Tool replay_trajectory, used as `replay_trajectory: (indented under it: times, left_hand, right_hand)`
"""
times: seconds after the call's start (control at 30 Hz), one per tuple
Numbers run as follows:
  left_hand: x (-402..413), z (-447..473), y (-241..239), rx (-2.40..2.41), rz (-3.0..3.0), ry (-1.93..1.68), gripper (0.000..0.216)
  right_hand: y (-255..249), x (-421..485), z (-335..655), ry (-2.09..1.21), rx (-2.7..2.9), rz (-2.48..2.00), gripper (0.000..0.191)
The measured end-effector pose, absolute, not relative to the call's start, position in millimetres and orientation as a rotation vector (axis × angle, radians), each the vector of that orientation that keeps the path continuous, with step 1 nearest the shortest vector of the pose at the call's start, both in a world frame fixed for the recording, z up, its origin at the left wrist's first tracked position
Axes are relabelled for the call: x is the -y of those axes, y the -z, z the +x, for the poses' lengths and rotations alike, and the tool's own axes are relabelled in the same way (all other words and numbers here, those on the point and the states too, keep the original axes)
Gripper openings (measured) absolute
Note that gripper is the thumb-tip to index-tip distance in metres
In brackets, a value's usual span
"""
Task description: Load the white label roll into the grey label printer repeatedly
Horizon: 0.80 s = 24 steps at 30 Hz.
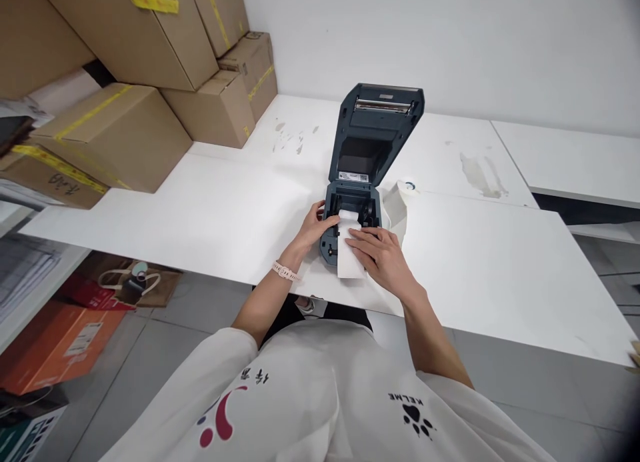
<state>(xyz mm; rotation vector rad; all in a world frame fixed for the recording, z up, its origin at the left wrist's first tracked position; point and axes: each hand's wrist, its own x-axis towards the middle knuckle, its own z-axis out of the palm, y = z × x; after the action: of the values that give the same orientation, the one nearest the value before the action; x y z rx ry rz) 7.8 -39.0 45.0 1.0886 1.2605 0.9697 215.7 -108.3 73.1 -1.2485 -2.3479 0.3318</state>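
Note:
A dark label printer (pixel 329 230) stands on the white table, its lid (pixel 345 132) raised and leaning back. A white label strip (pixel 351 262) runs from a roll (pixel 349 215) inside it and hangs over the front. My left hand (pixel 314 226) grips the printer's left side wall, thumb over the inner edge near the roll and fingers outside. My right hand (pixel 383 257) lies over the strip's right side, its fingers stretched out and resting flat on the paper. The right hand covers the printer's front right corner.
Cardboard boxes (pixel 117 132) are stacked at the table's left back. Behind the printer's right side lies a crumpled pale backing strip (pixel 397 212) with a small roll end (pixel 410 186). The white table (pixel 240 209) meets a wall at the back. An orange box (pixel 60 342) sits low at left.

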Motion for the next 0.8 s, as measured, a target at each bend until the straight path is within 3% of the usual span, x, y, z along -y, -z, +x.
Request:
replay_trajectory:
  times: [0.53, 0.8]
  left_hand:
    - [42.8, 8.8, -52.0, -1.269, 1.059, -0.955, 0.077]
    - [116.9, 16.4, -46.5, -1.227, 1.178, -0.97, 0.108]
  right_hand:
    - [-63.8, 121.0, 227.4, -0.314, 2.434, -1.33, 0.042]
    - [-89.4, 100.3, 244.4, -0.392, 2.355, -1.161, 0.035]
